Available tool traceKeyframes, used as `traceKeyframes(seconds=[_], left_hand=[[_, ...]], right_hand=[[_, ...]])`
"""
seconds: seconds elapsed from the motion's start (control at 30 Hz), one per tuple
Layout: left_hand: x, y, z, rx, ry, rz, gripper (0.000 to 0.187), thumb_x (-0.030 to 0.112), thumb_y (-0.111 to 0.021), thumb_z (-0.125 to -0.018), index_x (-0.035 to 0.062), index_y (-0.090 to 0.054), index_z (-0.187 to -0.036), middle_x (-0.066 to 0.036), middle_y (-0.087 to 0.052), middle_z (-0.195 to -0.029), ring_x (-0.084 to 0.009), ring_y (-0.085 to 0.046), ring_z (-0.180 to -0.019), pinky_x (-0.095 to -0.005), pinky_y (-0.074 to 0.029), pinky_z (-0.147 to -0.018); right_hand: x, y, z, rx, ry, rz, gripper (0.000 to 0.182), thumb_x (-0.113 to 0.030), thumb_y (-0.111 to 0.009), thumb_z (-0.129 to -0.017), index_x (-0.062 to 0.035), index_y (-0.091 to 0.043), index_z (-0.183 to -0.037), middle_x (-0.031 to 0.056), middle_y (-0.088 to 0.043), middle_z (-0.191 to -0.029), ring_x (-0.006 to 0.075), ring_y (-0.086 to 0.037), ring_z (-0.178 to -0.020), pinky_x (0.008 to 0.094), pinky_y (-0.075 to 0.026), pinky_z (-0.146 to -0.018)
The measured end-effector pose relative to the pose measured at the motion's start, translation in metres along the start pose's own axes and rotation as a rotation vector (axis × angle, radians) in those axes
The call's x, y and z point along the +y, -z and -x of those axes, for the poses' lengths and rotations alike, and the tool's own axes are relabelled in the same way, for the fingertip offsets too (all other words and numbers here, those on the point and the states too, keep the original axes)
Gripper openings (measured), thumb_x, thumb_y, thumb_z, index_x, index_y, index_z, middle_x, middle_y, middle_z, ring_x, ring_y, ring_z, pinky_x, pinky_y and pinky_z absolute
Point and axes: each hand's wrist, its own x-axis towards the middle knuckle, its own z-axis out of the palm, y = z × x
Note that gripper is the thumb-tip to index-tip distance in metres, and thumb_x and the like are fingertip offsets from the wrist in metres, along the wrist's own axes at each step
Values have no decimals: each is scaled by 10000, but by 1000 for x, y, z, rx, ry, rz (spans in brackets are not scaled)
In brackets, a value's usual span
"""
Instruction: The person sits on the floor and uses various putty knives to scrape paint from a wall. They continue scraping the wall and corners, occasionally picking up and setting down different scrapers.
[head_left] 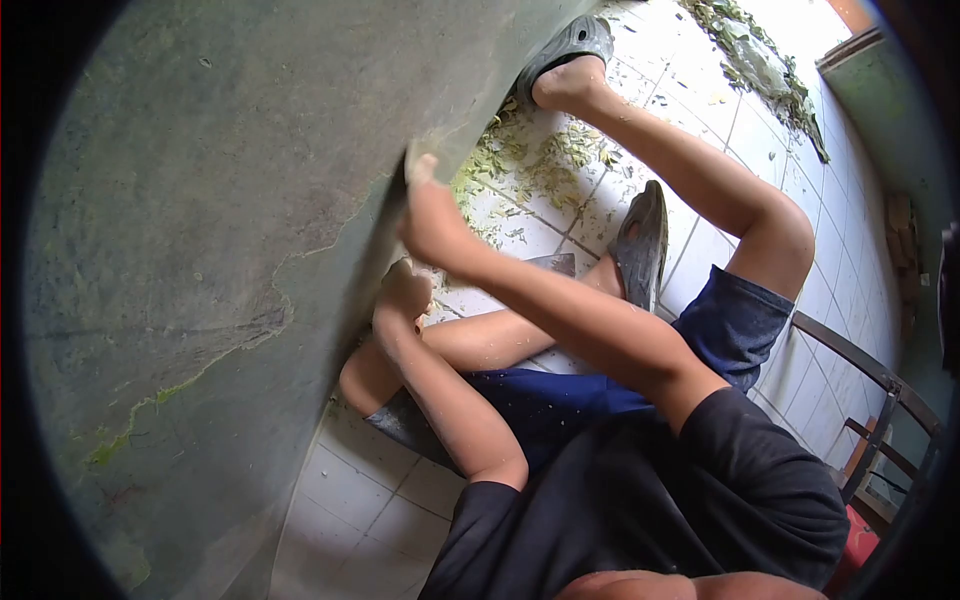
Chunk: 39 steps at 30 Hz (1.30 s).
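Observation:
My right hand (432,222) is raised against the grey-green wall (200,200), smeared by motion. A pale patch shows by its fingertips, and I cannot make out whether it holds anything. Just below it, close to the wall, my left hand (403,292) is closed, its fingers curled in; what they hold, if anything, is hidden. Part of a flat grey metal blade (556,265) shows beyond my right forearm, low over the floor; its other end is hidden. Chopped green leaf pieces (560,165) lie scattered on the white tiles beyond my hands.
Both my legs are bent across the tiled floor (720,240), feet in grey clogs (645,240). A heap of leafy stalks (765,75) with clear plastic lies farther off. On the right stand a dark metal frame (850,350) and something red (862,538).

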Motion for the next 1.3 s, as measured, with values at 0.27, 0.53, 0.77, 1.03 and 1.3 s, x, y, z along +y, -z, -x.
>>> traceKeyframes(seconds=[0.27,0.53,0.77,1.03,1.3], left_hand=[[28,17,1,-124,207,218,421,163,-509,-888,-143,-589,-1166,-324,-688,-968,-339,-723,-751,-430,-550,-715],[5,4,-2,-178,179,392,398,147,-478,-866,-134,-590,-1124,-315,-682,-911,-325,-719,-714,-431,-550,-722],[19,12,4,-200,198,358,432,162,-478,-867,-154,-579,-1144,-310,-684,-896,-322,-716,-704,-435,-553,-674],[17,10,1,-127,228,397,453,162,-497,-856,-188,-572,-1133,-405,-651,-951,-393,-733,-799,-463,-550,-788],[-6,1,-17,-195,326,232,635,125,-674,-844,-25,-470,-1426,-176,-720,-1134,-325,-687,-899,-442,-551,-821]], right_hand=[[-2,-4,4,311,334,205,760,88,-525,-765,330,-147,-1379,485,-572,-1101,534,-654,-940,475,-572,-793],[19,-9,0,524,675,393,751,101,-490,-784,316,-125,-1404,456,-604,-1021,520,-658,-956,499,-543,-844],[16,4,-1,339,519,286,747,97,-489,-797,297,-126,-1419,442,-616,-1007,527,-650,-974,484,-542,-850],[3,20,1,195,447,173,737,84,-501,-792,300,-152,-1403,401,-643,-899,530,-658,-891,509,-554,-776],[-11,17,-3,-5,-87,-97,762,68,-534,-779,303,-153,-1396,449,-610,-960,554,-644,-959,539,-531,-886]])
